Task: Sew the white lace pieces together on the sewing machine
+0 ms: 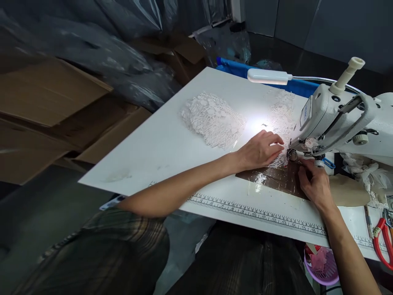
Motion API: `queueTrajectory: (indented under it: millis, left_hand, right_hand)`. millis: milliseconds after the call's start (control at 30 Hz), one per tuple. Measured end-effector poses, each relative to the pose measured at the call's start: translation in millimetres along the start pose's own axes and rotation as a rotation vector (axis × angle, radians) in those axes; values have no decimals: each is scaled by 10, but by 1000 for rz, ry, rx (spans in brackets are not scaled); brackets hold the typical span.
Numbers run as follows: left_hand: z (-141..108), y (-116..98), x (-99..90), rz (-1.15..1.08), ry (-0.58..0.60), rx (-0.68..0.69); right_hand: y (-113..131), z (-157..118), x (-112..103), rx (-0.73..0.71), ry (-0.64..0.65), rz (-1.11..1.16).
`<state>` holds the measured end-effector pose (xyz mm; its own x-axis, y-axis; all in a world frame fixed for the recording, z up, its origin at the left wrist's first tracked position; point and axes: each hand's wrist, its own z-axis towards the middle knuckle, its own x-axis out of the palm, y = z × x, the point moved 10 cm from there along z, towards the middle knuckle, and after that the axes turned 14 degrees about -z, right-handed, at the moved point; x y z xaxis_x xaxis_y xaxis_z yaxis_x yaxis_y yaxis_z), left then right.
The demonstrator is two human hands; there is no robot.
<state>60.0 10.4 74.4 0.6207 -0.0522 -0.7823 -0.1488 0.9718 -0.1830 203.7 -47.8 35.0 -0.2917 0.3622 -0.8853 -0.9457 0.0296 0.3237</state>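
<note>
My left hand (260, 150) rests on white lace (281, 116) just left of the sewing machine's needle area, fingers bent and partly spread. My right hand (316, 182) is at the right of the needle, thumb and fingers close together by the presser foot; what its fingertips hold, if anything, is hidden. The white sewing machine (319, 110) stands over the lace, its lamp (267, 76) shining on the table. Beneath both hands lies a brown shiny plate (276, 180). A second heap of white lace (213, 119) lies farther left.
The white table (147, 151) has a ruler strip (245, 209) along its front edge. Red-handled scissors (382, 241) lie at the right. A purple basket (325, 270) hangs low below the edge. Cardboard boxes (46, 90) stand at the left.
</note>
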Motion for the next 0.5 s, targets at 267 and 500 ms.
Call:
queueTrajectory:
  millis: [267, 500]
  left_hand:
    - [24, 13, 347, -248, 241, 40]
    - [54, 93, 354, -324, 274, 13]
  right_hand:
    - [29, -12, 33, -37, 5, -4]
    - [43, -23, 21, -24, -19, 27]
